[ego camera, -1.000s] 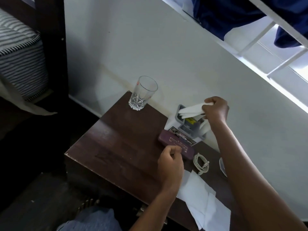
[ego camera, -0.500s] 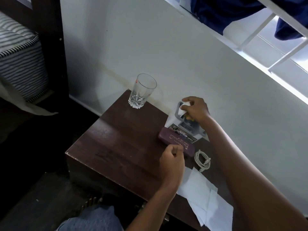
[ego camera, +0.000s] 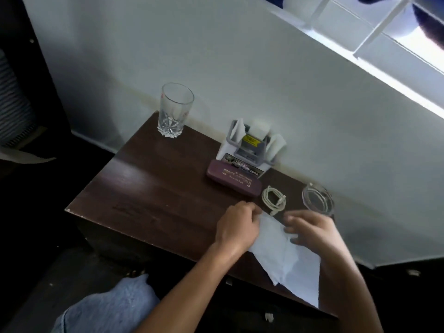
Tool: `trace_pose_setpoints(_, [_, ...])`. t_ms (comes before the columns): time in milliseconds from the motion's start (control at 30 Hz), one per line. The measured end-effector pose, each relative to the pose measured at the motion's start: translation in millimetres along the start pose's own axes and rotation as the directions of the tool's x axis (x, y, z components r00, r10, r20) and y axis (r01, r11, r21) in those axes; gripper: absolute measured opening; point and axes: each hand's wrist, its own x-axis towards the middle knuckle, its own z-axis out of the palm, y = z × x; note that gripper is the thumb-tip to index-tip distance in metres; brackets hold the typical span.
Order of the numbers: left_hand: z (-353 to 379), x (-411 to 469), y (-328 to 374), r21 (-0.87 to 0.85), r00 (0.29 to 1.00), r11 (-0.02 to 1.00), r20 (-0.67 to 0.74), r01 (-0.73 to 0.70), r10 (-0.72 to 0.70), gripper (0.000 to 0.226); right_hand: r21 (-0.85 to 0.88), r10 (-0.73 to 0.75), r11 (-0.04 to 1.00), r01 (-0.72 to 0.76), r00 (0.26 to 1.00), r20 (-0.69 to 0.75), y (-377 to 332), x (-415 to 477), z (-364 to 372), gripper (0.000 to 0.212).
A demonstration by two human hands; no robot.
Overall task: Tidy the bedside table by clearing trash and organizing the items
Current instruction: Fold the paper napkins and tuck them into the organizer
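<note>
White tissue sheets (ego camera: 286, 258) lie spread on the near right part of the dark wooden bedside table (ego camera: 149, 188). My left hand (ego camera: 236, 225) pinches the far left corner of the tissue. My right hand (ego camera: 310, 228) is blurred, its fingers spread over the tissue's far right edge, touching it. Behind the hands lie a coiled white cable (ego camera: 274, 199) and a maroon glasses case (ego camera: 234, 181). A grey organizer (ego camera: 249, 145) with white tissue and a yellow item in it stands against the wall.
A clear drinking glass (ego camera: 174, 110) stands at the table's far left corner. A small clear glass dish (ego camera: 317, 200) sits right of the cable. A white wall runs behind the table. A bed frame and striped mattress (ego camera: 12, 102) are at the left. My denim-clad knee (ego camera: 108, 306) is below.
My right hand left the organizer, where it had tucked in the tissue, and came down to the spread tissue. My left hand shifted right onto the tissue's corner. The view moved closer.
</note>
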Motion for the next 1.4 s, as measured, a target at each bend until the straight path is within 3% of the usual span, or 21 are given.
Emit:
trace_pose_setpoints(100, [17, -6, -6, 0.327, 0.981, 0.930, 0.148, -0.168, 0.125, 0.044, -0.086, 0.014, 0.996, -0.020, 0.997, -0.080, 38, -2, 2, 0.020])
trace_pose_setpoints(267, [35, -17, -19, 0.547, 0.942, 0.791, 0.319, -0.276, 0.108, 0.057, -0.180, 0.040, 0.981, -0.070, 0.986, -0.164, 70, 22, -4, 0.022])
trace_pose_setpoints(367, [38, -19, -23, 0.605, 0.929, 0.743, 0.364, -0.287, 0.063, 0.058, -0.212, 0.102, 0.966, -0.147, 0.972, -0.210, 85, 33, -20, 0.027])
trace_pose_setpoints(467, [35, -18, -25, 0.627, 0.933, 0.728, 0.356, -0.279, 0.050, 0.056, -0.347, 0.139, 0.918, -0.189, 0.976, -0.166, 103, 40, -27, 0.035])
trace_pose_setpoints(567, [32, -16, -25, 0.628, 0.943, 0.733, 0.329, -0.261, 0.053, 0.055, -0.433, 0.180, 0.870, -0.235, 0.970, -0.166, 107, 41, -27, 0.016])
trace_pose_setpoints(700, [31, -16, -26, 0.594, 0.955, 0.768, 0.285, -0.240, 0.078, 0.051, -0.412, 0.221, 0.878, -0.244, 0.970, -0.103, 103, 41, -32, 0.018])
trace_pose_setpoints(800, [32, -14, -23, 0.462, 0.970, 0.856, 0.170, -0.232, 0.172, 0.043, -0.270, 0.129, 0.956, -0.118, 0.991, 0.024, 85, 29, -48, 0.022])
trace_pose_setpoints(900, [25, -11, -9, -0.021, 0.985, 0.985, 0.013, -0.171, 0.171, 0.033, -0.041, -0.009, 0.999, 0.017, 0.982, 0.188, 58, 9, -59, 0.021])
trace_pose_setpoints(967, [19, -14, 3, -0.385, 0.983, 0.922, 0.151, -0.036, 0.101, 0.040, 0.041, -0.087, 0.996, 0.079, 0.958, 0.273, 44, 1, -56, 0.017])
trace_pose_setpoints(1000, [18, -17, 7, -0.482, 0.958, 0.875, 0.269, 0.049, 0.095, 0.053, 0.060, -0.114, 0.993, 0.101, 0.944, 0.308, 40, -2, -53, 0.015])
trace_pose_setpoints(1067, [22, -23, 11, -0.526, 0.886, 0.829, 0.455, 0.188, 0.087, 0.075, 0.080, -0.142, 0.989, 0.122, 0.927, 0.346, 34, -2, -42, 0.013])
trace_pose_setpoints(1133, [25, -26, 11, -0.533, 0.855, 0.796, 0.517, 0.286, 0.038, 0.086, 0.107, -0.161, 0.985, 0.133, 0.933, 0.322, 31, 1, -34, 0.013])
trace_pose_setpoints(1333, [25, -22, 6, -0.636, 0.815, 0.607, 0.578, 0.476, -0.035, 0.027, 0.286, -0.147, 0.954, 0.096, 0.976, 0.163, 29, 9, -14, 0.014])
trace_pose_setpoints(1400, [27, -21, 8, -0.642, 0.826, 0.574, 0.552, 0.508, -0.114, 0.021, 0.330, -0.146, 0.937, 0.112, 0.986, 0.080, 31, 12, -7, 0.012])
